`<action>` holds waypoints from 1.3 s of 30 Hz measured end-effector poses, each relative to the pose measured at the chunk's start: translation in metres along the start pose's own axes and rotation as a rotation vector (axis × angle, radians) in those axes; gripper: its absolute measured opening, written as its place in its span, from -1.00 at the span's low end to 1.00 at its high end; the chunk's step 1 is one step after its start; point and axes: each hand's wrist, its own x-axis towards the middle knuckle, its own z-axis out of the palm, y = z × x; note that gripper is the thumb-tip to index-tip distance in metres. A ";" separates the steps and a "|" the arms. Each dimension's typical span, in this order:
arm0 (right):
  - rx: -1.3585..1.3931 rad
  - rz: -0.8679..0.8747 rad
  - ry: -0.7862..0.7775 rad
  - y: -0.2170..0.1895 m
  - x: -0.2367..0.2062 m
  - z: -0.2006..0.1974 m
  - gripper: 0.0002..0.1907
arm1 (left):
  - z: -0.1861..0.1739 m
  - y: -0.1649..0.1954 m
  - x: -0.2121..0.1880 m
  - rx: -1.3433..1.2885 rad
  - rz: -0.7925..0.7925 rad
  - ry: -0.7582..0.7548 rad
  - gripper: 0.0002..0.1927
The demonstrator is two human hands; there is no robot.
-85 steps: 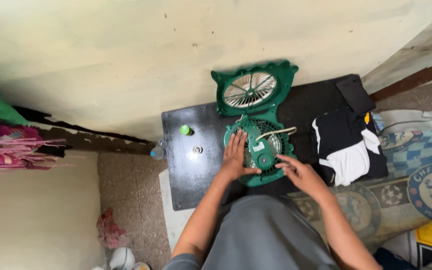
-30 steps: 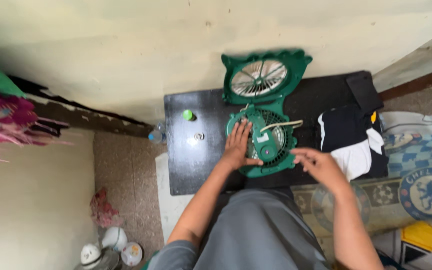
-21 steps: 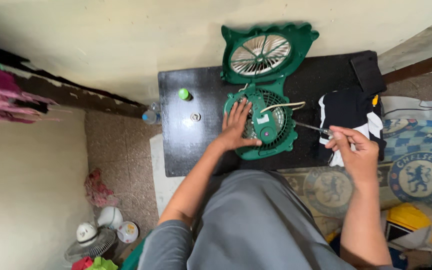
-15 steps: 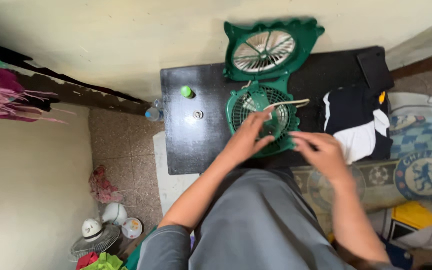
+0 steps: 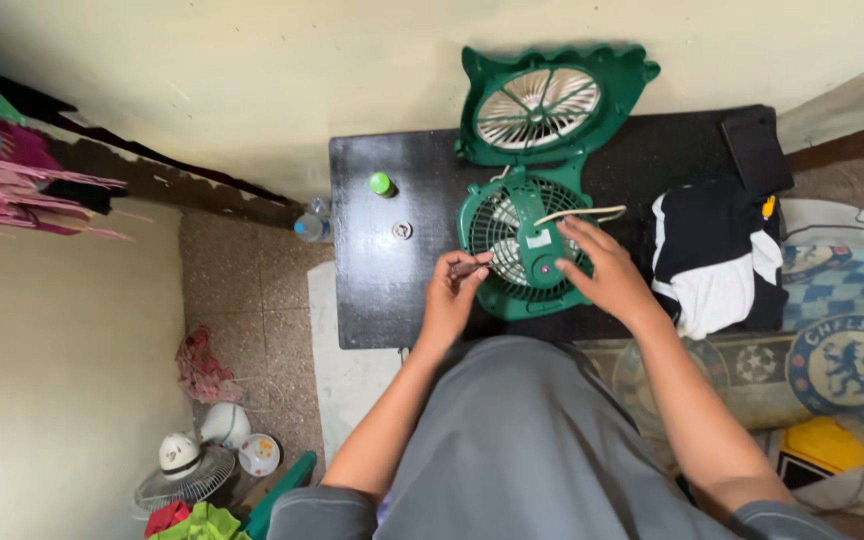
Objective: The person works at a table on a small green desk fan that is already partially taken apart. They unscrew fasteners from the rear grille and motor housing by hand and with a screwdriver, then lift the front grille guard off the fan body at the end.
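Green fan housing (image 5: 522, 255), black table (image 5: 392, 290), green cap (image 5: 381, 183), black-and-white cloth (image 5: 717, 260), blue checked rug (image 5: 837, 280).

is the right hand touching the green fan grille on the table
Touching. The head view shows the right hand lying flat on the green fan grille, fingers spread over its right side with no gap visible.

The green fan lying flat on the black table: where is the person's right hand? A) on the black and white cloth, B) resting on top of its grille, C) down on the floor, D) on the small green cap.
B: the right hand lies spread over the grille of the green fan on the black table, while the left hand pinches a thin tool at the fan's left edge.
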 end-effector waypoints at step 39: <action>0.181 0.149 0.011 0.026 -0.014 0.027 -0.48 | 0.015 -0.005 0.031 0.597 0.061 0.116 -0.68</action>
